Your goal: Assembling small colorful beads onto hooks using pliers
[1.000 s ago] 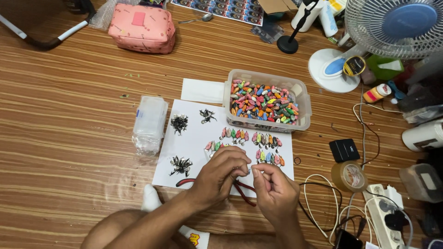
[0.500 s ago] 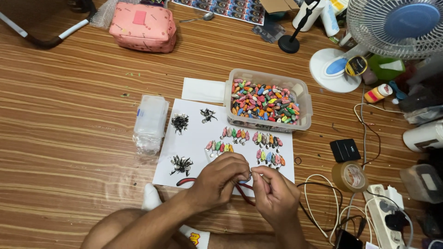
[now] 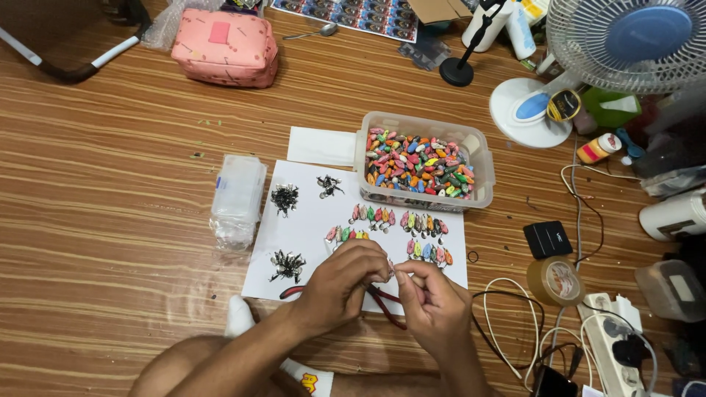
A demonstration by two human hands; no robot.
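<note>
My left hand (image 3: 344, 285) and my right hand (image 3: 434, 303) meet over the near edge of a white paper sheet (image 3: 303, 228), fingertips pinched together on a tiny colourful piece (image 3: 391, 270). Under the hands lie red-handled pliers (image 3: 384, 303), mostly hidden. On the sheet are rows of small colourful pieces (image 3: 401, 224) and little piles of dark metal bits (image 3: 284, 198). A clear plastic tub of colourful pieces (image 3: 421, 162) stands at the sheet's far right corner.
A clear compartment box (image 3: 237, 198) lies left of the sheet. A pink pouch (image 3: 224, 45) sits far left. To the right are a white fan (image 3: 625, 44), tape roll (image 3: 556, 281), black box (image 3: 547, 239), power strip (image 3: 614, 345) and cables.
Both hands have stayed together at the sheet's near edge, with small finger movements only. Nothing else has moved.
</note>
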